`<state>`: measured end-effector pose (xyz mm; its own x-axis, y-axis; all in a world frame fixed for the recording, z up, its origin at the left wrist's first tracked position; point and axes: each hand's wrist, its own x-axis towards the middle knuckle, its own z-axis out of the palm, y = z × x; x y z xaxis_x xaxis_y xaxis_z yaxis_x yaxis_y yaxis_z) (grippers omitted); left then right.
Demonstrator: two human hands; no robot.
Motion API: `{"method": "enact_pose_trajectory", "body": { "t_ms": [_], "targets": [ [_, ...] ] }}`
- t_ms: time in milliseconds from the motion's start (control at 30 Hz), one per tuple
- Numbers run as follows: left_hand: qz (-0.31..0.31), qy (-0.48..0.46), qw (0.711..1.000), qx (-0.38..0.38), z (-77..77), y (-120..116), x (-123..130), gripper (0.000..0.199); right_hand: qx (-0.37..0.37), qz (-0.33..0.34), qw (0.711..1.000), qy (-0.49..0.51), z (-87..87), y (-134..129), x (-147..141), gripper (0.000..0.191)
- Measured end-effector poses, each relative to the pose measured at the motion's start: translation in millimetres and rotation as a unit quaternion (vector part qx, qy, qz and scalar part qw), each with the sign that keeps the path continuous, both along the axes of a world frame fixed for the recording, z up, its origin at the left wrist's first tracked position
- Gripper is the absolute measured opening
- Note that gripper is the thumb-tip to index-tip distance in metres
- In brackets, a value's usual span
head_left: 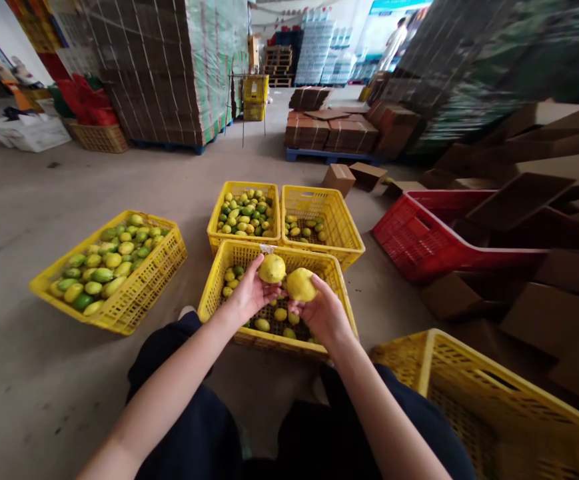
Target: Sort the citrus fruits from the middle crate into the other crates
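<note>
Above the near yellow crate [344,300], my left hand [252,291] holds a yellow lemon [272,268] between thumb and fingers. Close beside it on the right, my right hand [322,310] grips a second, plain yellow lemon [301,285]. The crate beneath has some yellow and green lemons [262,325] scattered on its bottom, partly hidden by my hands. Just behind it stand two more yellow crates: the left one holds many green and yellow lemons [246,212], the right one only a few at its near end [306,229].
A full yellow crate of lemons [149,287] stands at the left. At the lower right is another yellow crate [432,360], with a red crate [399,233] and cardboard boxes [554,327] beyond. Wrapped stacks and a distant person [394,43] are in the background.
</note>
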<state>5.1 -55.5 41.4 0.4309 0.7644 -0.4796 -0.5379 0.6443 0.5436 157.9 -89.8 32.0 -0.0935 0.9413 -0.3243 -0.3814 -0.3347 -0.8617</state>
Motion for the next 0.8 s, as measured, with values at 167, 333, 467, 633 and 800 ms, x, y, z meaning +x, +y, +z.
{"method": "enact_pose_trajectory", "body": {
  "t_ms": [167,333,467,633,800],
  "targets": [
    [0.050,-0.057,0.997,0.030,3.9,1,-7,0.031,0.031,-0.023,0.999,0.023,1.2,0,0,0.032],
    [0.024,-0.089,0.996,0.003,3.0,3,-12,0.037,0.074,-0.062,0.991,0.090,-1.5,0,-1,0.031],
    [0.045,-0.064,0.997,0.011,3.2,2,-9,0.035,0.050,-0.080,0.974,0.207,-3.4,-1,-6,0.022],
    [0.063,-0.042,0.996,0.042,4.7,0,-5,0.024,0.055,-0.113,0.976,0.177,-7.3,1,-10,0.016],
    [0.047,-0.016,0.998,0.025,-2.9,3,-4,0.035,0.006,-0.142,0.973,0.180,-4.7,3,-9,0.019]
  ]
}}
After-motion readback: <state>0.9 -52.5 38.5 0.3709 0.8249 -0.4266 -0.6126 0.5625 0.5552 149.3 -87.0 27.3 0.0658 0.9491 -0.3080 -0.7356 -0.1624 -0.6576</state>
